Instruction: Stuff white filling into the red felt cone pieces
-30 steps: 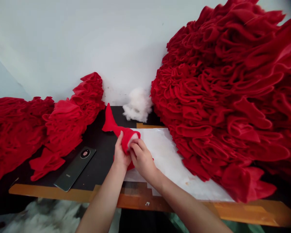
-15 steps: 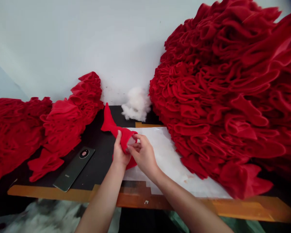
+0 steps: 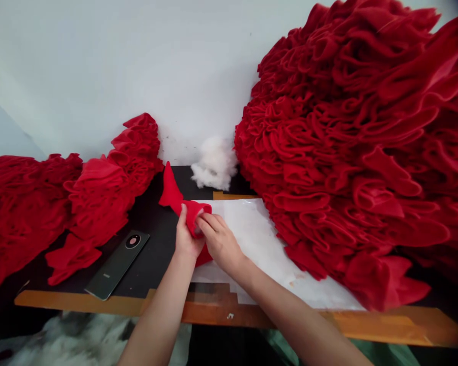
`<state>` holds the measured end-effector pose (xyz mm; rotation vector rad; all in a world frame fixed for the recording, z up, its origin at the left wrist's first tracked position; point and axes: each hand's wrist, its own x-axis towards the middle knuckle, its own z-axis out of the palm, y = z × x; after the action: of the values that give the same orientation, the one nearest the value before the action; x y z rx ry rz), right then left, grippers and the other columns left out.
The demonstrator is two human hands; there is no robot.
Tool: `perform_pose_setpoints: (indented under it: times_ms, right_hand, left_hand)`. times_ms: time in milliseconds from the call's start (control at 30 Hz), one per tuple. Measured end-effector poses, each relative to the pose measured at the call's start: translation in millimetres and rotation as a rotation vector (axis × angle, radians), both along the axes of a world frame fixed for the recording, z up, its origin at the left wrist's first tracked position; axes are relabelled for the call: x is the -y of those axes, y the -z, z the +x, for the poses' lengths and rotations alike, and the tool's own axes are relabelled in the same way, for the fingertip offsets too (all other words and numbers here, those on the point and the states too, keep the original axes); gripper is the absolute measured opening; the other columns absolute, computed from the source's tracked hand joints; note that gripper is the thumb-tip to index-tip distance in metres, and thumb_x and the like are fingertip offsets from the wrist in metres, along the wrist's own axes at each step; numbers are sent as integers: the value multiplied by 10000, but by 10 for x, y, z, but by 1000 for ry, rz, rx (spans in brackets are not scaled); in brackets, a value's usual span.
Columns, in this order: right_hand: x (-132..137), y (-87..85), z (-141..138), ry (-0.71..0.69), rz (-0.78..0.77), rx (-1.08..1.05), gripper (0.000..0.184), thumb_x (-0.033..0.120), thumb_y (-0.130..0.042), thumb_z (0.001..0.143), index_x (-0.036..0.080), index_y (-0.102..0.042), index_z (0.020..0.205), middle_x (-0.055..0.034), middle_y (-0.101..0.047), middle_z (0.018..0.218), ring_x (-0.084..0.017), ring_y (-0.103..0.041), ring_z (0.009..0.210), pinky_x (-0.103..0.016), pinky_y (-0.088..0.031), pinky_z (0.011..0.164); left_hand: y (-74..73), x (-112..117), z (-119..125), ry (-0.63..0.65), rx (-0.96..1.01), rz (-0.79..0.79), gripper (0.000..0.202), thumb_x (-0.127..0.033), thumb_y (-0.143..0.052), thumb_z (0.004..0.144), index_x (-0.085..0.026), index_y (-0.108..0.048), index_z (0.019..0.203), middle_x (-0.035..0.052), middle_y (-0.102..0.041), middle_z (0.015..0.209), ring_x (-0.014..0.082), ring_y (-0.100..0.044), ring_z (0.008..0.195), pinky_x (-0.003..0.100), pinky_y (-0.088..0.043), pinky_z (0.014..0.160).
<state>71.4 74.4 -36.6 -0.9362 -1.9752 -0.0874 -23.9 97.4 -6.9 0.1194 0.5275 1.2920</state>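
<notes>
A red felt pouch (image 3: 193, 209), long and narrowing to a pointed tail at its far end, lies in the grip of my left hand (image 3: 187, 241), thumb on top. Its open mouth faces right, and a bit of white stuffing (image 3: 199, 218) shows inside. My right hand (image 3: 224, 245) has its bunched fingers in that mouth against the stuffing; the fingertips are hidden. Under my hands, more red cloth (image 3: 204, 255) rests at the edge of a white sheet (image 3: 248, 239). Behind them sits a loose clump of white stuffing (image 3: 214, 165) by the wall.
A tall heap of red felt pieces (image 3: 339, 152) rises on the right, with lower red heaps (image 3: 99, 188) on the left. A dark phone (image 3: 116, 267) lies on the black table (image 3: 152, 239). Brown tape (image 3: 198, 307) covers the front edge; white stuffing (image 3: 76, 338) is below it.
The fingers of my right hand have moved left and deeper into the pouch's mouth, from its rim. My left hand and the pouch's open end have shifted slightly left.
</notes>
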Motion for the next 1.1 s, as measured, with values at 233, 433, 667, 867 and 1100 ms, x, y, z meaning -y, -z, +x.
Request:
perform_pose_setpoints:
  times_ms: [233, 433, 667, 867, 1100]
  right_hand:
    - [103, -114, 106, -36, -108, -344, 335, 85, -512, 851, 219, -519, 1157, -97, -485, 1073, -211, -570, 936, -343, -559, 776]
    - [-62, -85, -33, 0, -98, -139, 299, 66, -395, 892, 153, -542, 1137, -130, -535, 1038, -254, -543, 966, -400, -536, 828]
    - [7, -40, 109, -46, -14, -202, 375, 50, -425, 862, 210, -488, 1195, -120, -498, 1108, -250, -520, 1042, -423, -524, 876]
    - [6, -90, 204, 131, 9, -234, 403, 46, -458, 804, 206, -497, 1173, -123, -488, 1070, -268, -508, 1010, -442, -512, 834]
    - [-118, -18, 133, 168, -19, -400, 166, 59, -437, 799, 200, -499, 860, -38, -515, 787, -199, -525, 736, -328, -481, 651]
  left_hand:
    - [-43, 23, 8, 26, -30, 13, 391, -467, -517, 859, -106, -643, 777, 68, -678, 709, 162, -647, 615, 252, -539, 576]
    - [-12, 33, 30, 25, -1, 52, 350, -392, -484, 899, -124, -651, 747, 31, -673, 666, 112, -644, 601, 185, -535, 611]
    - [21, -38, -21, -25, -86, 78, 303, -405, -566, 845, -123, -659, 784, 45, -695, 710, 142, -657, 609, 227, -546, 587]
    - [42, -8, 24, 87, -174, 130, 341, -450, -619, 799, -119, -621, 718, 10, -622, 550, 77, -505, 376, 171, -371, 353]
    - [141, 35, 51, -21, -311, 321, 666, -360, -833, 568, -229, -548, 1156, 7, -685, 879, 127, -657, 702, 207, -525, 642]
